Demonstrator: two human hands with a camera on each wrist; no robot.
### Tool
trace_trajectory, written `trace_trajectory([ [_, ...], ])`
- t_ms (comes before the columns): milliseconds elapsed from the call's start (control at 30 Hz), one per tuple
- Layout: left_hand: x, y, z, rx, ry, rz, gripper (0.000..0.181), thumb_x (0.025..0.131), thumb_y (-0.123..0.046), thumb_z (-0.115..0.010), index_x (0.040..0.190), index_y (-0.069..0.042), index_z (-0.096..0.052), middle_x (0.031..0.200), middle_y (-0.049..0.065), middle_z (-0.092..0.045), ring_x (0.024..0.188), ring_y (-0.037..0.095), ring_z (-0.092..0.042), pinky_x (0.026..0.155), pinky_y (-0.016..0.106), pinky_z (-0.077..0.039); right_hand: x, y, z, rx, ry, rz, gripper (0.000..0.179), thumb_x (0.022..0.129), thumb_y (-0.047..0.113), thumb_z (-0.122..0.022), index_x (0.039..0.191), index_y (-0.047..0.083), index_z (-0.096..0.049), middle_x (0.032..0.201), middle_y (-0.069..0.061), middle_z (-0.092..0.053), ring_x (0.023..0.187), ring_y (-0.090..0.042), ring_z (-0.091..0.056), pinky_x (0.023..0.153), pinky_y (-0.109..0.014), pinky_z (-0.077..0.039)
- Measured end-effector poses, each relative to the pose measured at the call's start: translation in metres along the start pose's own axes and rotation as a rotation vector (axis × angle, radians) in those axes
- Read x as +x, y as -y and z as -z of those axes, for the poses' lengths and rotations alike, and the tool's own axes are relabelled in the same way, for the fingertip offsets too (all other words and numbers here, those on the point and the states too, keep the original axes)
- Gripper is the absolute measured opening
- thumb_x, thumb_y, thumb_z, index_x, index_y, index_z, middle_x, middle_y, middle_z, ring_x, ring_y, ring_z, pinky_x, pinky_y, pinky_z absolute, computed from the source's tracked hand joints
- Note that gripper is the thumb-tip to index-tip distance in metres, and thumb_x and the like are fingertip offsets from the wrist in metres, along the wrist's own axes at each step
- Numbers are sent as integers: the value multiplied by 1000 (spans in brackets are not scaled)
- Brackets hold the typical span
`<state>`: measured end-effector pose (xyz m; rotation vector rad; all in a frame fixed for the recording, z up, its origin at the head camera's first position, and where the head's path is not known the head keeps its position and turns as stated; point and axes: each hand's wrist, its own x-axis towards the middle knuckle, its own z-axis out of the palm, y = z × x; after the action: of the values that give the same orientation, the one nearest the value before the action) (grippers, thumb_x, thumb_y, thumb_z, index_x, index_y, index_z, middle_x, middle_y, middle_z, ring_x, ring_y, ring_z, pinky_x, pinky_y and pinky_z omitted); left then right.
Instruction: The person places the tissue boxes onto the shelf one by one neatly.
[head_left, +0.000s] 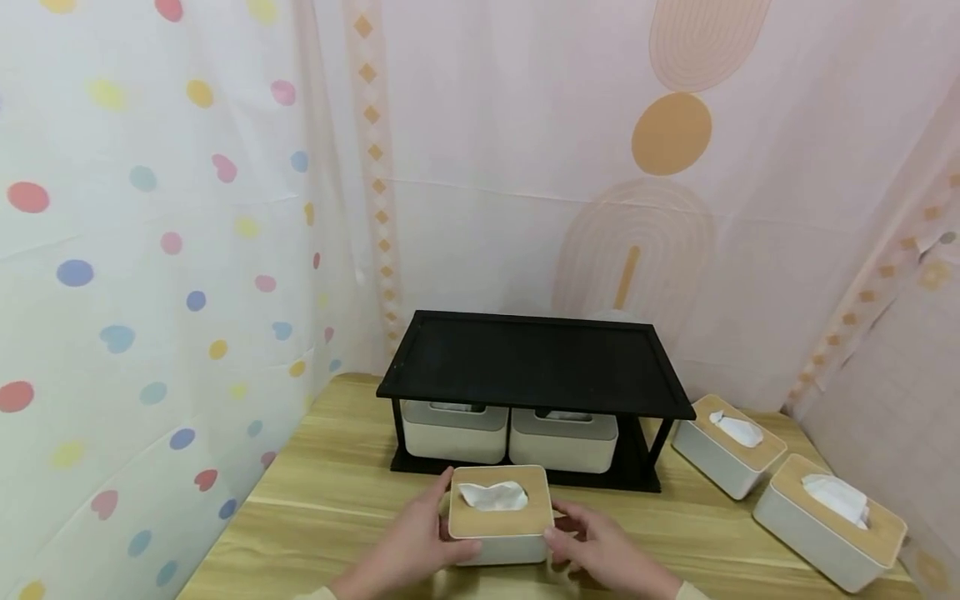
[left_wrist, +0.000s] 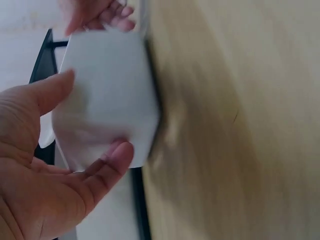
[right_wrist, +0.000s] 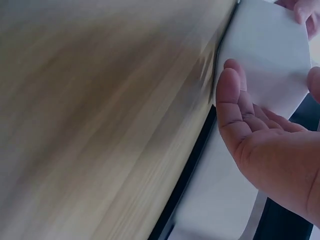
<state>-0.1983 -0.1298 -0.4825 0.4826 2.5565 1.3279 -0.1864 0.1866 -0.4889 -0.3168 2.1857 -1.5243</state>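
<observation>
A tissue box (head_left: 501, 523) with a wood-toned lid and pale sides stands at the front of the table, white tissue poking from its oval slot. My left hand (head_left: 412, 540) grips its left end, thumb at the front face and fingers along the side. At the opposite end my right hand (head_left: 602, 548) holds it, thumb near the front corner. Just behind is a black two-tier rack (head_left: 525, 358); on its lower tier sit two grey-topped tissue boxes (head_left: 456, 437), side by side, partly hidden by the upper shelf. Both wrist views show the held box's plain pale wall (left_wrist: 107, 85) between the hands.
Two more wood-lidded tissue boxes, a rear one (head_left: 727, 454) and a nearer one (head_left: 828, 529), stand at an angle on the right of the wood-grain table (head_left: 300, 500). Patterned curtains (head_left: 480, 150) hang behind and at the sides.
</observation>
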Motion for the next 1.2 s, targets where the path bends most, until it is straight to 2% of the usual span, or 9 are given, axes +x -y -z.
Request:
trace_trajectory([
  [100,0,0,-8,-142,29,-28,113,89,-30,-90,167,8,-17,142,28,-59,82,15,-69,68,22,-58,-5,-7,10,43,-4,3,77,110,40,-61,162,-10,-32,128,-13,-72,101,-24,-74,80,-35,-62],
  [233,-1,5,-9,-243,83,-38,105,96,-32,-83,170,2,-16,163,37,-39,95,19,-76,78,28,-63,-8,-14,21,170,24,-32,72,112,38,-56,165,-4,-31,122,-13,-76,101,-23,-76,82,-33,-62],
  [333,-4,9,-8,-297,127,27,98,100,-37,-77,171,-3,-18,157,38,-46,94,23,-76,78,35,-64,-7,-18,25,270,53,-78,72,113,39,-56,168,2,-28,129,-13,-75,103,-21,-76,85,-33,-62],
  [467,-6,13,-9,-377,168,86,91,104,-40,-71,171,-4,-20,151,35,-54,85,26,-74,75,41,-64,-6,-20,28,337,86,-117,77,113,39,-56,171,4,-19,132,-11,-73,106,-20,-75,88,-34,-61],
  [733,-6,20,-9,-394,171,123,86,106,-40,-68,172,-10,-21,144,34,-62,81,24,-73,73,43,-63,-3,-19,24,358,98,-122,82,113,39,-55,172,5,-8,126,-11,-74,105,-20,-75,88,-34,-61],
  [900,-7,18,-6,-389,174,140,85,106,-41,-68,172,-11,-22,134,25,-70,80,23,-73,72,42,-64,0,-21,25,353,112,-117,85,112,41,-56,172,7,-5,128,-12,-73,107,-20,-75,89,-34,-61],
  [1033,-7,18,-4,-393,183,137,85,106,-42,-66,172,-11,-22,123,17,-73,81,23,-73,73,42,-64,2,-20,25,367,134,-97,87,112,41,-56,172,10,-1,131,-18,-72,114,-23,-73,96,-37,-61],
  [1100,-6,18,-4,-399,186,136,85,107,-43,-66,172,-11,-22,119,16,-73,80,23,-74,73,42,-64,2,-18,24,394,144,-90,87,112,41,-56,172,10,0,143,-27,-64,121,-25,-71,101,-40,-60],
  [1200,-5,19,-4,-417,191,149,86,107,-46,-64,172,-11,-21,115,13,-74,80,24,-75,73,41,-65,1,-16,23,441,151,-84,87,112,40,-55,172,13,2,161,-39,-39,127,-27,-69,105,-42,-59],
])
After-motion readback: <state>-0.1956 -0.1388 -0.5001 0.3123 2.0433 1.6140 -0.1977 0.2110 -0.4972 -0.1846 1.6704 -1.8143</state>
